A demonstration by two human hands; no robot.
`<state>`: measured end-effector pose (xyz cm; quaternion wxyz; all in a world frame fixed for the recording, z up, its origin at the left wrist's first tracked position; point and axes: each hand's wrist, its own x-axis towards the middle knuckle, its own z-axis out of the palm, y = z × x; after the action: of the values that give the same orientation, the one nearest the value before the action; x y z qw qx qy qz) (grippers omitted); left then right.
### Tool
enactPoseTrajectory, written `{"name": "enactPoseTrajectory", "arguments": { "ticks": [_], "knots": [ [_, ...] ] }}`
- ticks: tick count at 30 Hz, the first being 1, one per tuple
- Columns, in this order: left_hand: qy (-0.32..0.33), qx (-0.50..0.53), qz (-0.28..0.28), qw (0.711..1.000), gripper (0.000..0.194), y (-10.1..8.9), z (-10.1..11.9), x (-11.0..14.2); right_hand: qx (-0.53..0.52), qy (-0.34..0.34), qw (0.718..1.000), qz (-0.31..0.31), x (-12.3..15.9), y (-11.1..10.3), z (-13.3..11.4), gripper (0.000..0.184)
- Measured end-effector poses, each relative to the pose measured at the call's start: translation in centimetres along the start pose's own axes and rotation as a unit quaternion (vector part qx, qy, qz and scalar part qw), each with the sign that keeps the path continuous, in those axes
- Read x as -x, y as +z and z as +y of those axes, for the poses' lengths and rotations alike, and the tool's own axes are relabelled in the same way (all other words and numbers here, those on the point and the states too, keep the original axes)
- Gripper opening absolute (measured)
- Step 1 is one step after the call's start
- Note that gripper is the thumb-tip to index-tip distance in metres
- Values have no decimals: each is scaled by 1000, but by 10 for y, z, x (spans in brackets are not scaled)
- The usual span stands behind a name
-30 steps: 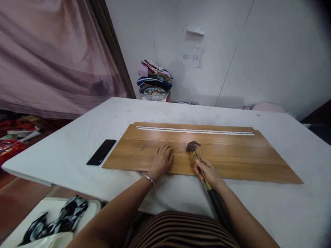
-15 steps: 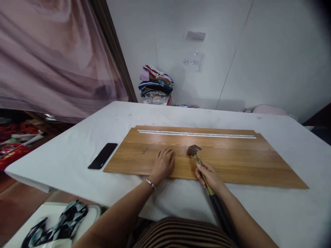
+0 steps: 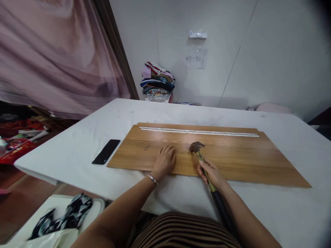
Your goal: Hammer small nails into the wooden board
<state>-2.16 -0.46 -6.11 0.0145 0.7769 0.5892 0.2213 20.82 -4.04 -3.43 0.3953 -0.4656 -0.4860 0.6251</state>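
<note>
A claw hammer (image 3: 197, 146) with a rusty head and a yellow and black handle is gripped by my right hand (image 3: 210, 172), well up the handle. Its head is over the middle of a brown wood-grain board (image 3: 240, 158). My left hand (image 3: 164, 159) rests palm down on the board, left of the hammer, fingers laid out on the surface. Between the hand and the hammer head, small nail heads (image 3: 184, 151) show in a row. A few loose nails (image 3: 146, 147) lie farther left. Two white measuring strips (image 3: 199, 132) run along the board's far side.
The board lies on a white-covered table (image 3: 85, 137). A black phone (image 3: 106, 151) is beside the board's left end. Folded clothes (image 3: 157, 82) are stacked against the wall. A patterned cloth (image 3: 74, 210) lies on a white seat at lower left.
The view has shifted a little. Both hands and the hammer stay at nearly the same places on the board.
</note>
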Motion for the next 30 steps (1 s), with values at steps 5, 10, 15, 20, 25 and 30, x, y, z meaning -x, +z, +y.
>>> {"name": "enactPoseTrajectory", "arguments": {
  "ticks": [5,10,15,20,25,30],
  "knots": [
    [7,1,3,1000,28,3,-2,1,3,4,1000,1,0,1,0,51],
    [8,2,2,1000,28,2,-2,1,4,4,1000,-2,-1,-1,2,51],
    [1,5,-8,1000,29,0,-1,0,-11,4,1000,-4,0,-2,-1,49],
    [0,7,-3,1000,28,1,-1,0,-6,10,1000,-2,0,0,-1,48],
    [3,1,0,1000,27,1,0,0,-9,9,1000,-5,1,0,-4,48],
    [1,3,-4,1000,27,-2,2,-1,-8,5,1000,0,0,0,-4,50]
  ]
}}
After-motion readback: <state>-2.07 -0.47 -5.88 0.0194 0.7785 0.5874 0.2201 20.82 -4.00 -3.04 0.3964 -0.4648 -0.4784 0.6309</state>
